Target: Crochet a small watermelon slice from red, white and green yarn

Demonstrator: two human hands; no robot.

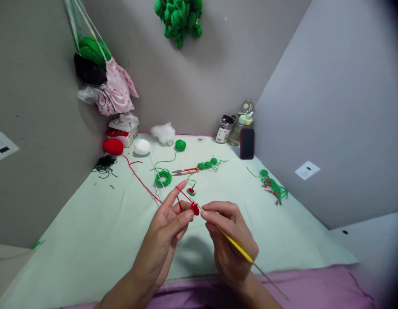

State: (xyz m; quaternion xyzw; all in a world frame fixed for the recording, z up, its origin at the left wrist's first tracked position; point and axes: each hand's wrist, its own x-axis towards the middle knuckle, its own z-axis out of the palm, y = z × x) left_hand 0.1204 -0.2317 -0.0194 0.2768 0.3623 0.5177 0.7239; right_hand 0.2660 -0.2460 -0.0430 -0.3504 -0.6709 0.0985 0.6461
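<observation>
Between thumb and fingers, my left hand (168, 227) pinches a small red crochet piece (195, 209). Red yarn (143, 183) runs from the red ball (113, 146) across the table and over my raised left index finger. My right hand (231, 236) is closed around a crochet hook (239, 247) with a yellow grip, its thin metal tail slanting down to the right. The hook's tip meets the red piece; the exact stitch is too small to make out. Just beyond my fingers lies a little red, white and green crochet piece (191, 192) with a green tail.
Orange-handled thread snips (186, 171) lie beside a green yarn coil (163, 177). Farther back are a white ball (142, 147), a green ball (180, 145) and stuffing (163, 133). A phone (247, 144) leans at back right, near green-and-red yarn scraps (272, 186). Bags (116, 88) hang at left.
</observation>
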